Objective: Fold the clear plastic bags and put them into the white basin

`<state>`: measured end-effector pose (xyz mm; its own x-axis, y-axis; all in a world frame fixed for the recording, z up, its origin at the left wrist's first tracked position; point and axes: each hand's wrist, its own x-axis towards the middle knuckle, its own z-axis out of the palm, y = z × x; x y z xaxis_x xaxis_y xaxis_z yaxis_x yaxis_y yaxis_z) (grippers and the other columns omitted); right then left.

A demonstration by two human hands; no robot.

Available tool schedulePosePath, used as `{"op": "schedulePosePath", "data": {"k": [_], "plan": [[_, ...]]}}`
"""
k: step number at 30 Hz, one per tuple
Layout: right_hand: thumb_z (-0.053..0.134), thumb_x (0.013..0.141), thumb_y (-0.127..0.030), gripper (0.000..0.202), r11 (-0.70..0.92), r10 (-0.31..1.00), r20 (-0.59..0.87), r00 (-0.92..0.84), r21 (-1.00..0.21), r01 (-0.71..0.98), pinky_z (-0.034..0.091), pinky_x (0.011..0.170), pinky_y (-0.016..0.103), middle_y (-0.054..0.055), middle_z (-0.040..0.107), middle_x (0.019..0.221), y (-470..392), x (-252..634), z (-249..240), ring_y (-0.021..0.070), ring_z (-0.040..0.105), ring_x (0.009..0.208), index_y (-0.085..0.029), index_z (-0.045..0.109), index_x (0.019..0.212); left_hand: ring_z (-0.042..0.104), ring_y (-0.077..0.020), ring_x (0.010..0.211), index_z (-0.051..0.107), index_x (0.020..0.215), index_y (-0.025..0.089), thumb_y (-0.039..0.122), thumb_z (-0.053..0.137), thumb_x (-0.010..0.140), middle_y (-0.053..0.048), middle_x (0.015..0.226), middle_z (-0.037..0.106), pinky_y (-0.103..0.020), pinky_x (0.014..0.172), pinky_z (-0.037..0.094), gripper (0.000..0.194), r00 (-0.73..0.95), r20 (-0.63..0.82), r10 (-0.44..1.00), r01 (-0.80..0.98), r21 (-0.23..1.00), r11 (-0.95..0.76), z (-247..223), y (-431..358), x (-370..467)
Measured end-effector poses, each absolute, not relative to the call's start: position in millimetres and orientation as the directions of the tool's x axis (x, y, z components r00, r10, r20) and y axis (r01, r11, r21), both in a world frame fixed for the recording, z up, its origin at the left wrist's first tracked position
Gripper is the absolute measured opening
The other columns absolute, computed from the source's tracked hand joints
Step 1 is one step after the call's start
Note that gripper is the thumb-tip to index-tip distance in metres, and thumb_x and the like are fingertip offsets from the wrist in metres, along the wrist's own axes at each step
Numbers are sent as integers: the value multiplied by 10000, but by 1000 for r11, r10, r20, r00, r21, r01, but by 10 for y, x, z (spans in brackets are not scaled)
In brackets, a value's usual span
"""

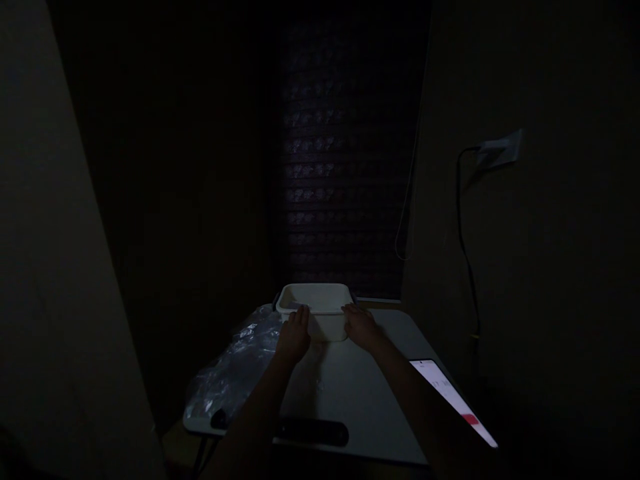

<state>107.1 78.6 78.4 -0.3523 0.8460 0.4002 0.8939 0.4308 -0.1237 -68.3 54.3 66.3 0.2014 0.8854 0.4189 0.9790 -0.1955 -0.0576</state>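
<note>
A white rectangular plastic tub (pixel 327 326) stands at the far end of the table, with a dark handle at its side. My left hand (pixel 295 335) grips the near rim toward the left, fingers up at the edge. On the near right corner, my right hand (pixel 361 325) has its fingers closed on the rim. Something pale and hard to make out lies inside the tub at the left. Crumpled clear plastic (pixel 235 363) spreads over the table to the left of my left hand.
The white table (pixel 350 393) carries a long dark object (pixel 313 432) at its near edge, partly behind my left forearm. A lit phone (pixel 450 397) lies at the right. Beyond are a dark window blind (pixel 320 167) and a wall outlet (pixel 510 148) with a hanging cable.
</note>
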Motion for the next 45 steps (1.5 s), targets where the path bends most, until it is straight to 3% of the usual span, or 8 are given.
{"op": "schedulePosePath", "data": {"k": [7, 11, 16, 20, 25, 31, 38, 45], "plan": [[333, 653, -130, 435, 359, 813, 538, -223, -162, 919, 181, 825, 297, 73, 361, 1139, 732, 992, 787, 168, 260, 1044, -142, 362, 1087, 239, -201, 1051, 124, 1171, 67, 77, 355, 546, -127, 1248, 116, -293, 759, 297, 666, 153, 475, 867, 979, 44, -197, 551, 597, -738], [346, 659, -141, 398, 293, 789, 603, -118, -199, 935, 214, 790, 292, 76, 428, 1061, 596, 1004, 779, 178, 323, 979, -151, 390, 1055, 260, -203, 1041, 212, 1136, 45, 89, 382, 563, -155, 1216, 191, -295, 799, 262, 599, 91, 520, 850, 981, 100, -166, 571, 489, -727], [343, 673, -153, 276, 270, 846, 522, -113, -237, 933, 268, 705, 276, 62, 517, 929, 491, 997, 700, 172, 408, 882, -173, 495, 903, 410, -178, 879, 501, 866, 106, 152, 354, 642, -105, 908, 505, -276, 730, 310, 272, 175, 421, 890, 967, 99, -237, 642, 363, -616], [355, 665, -158, 218, 277, 901, 408, -143, -289, 916, 291, 662, 249, 49, 566, 823, 496, 939, 645, 150, 471, 795, -172, 543, 775, 445, -191, 796, 535, 774, 125, 172, 356, 645, -97, 793, 535, -299, 662, 329, 226, 278, 323, 905, 955, 10, -297, 595, 299, -489], [359, 660, -163, 223, 266, 930, 337, -145, -346, 900, 315, 606, 210, 43, 581, 787, 500, 871, 554, 132, 502, 750, -175, 550, 774, 427, -216, 842, 511, 845, 124, 166, 376, 620, -106, 883, 512, -351, 704, 298, 267, 214, 335, 918, 975, -15, -222, 477, 289, -432], [382, 640, -160, 219, 173, 942, 316, -112, -172, 970, 307, 614, 256, 58, 572, 786, 380, 962, 328, 162, 498, 740, -195, 552, 773, 389, -236, 928, 462, 965, 101, 124, 324, 651, -141, 1002, 467, -394, 761, 250, 343, 100, 309, 946, 995, -34, -94, 278, 288, -514], [335, 667, -112, 297, 112, 912, 401, -91, -28, 993, 201, 757, 340, 89, 550, 838, 367, 1020, 183, 177, 441, 837, -170, 501, 907, 188, -280, 1084, 331, 1110, 49, 293, 279, 716, -178, 1162, 307, -462, 849, 56, 466, 15, 448, 894, 997, -79, 23, 101, 321, -501], [334, 672, -128, 307, 93, 931, 356, -78, -27, 995, 171, 773, 349, 79, 536, 884, 329, 1062, 238, 178, 422, 863, -186, 481, 935, 359, -264, 972, 485, 971, 87, 116, 288, 685, -154, 956, 505, -490, 828, 83, 349, 36, 450, 892, 993, -118, 20, 215, 312, -559]]}}
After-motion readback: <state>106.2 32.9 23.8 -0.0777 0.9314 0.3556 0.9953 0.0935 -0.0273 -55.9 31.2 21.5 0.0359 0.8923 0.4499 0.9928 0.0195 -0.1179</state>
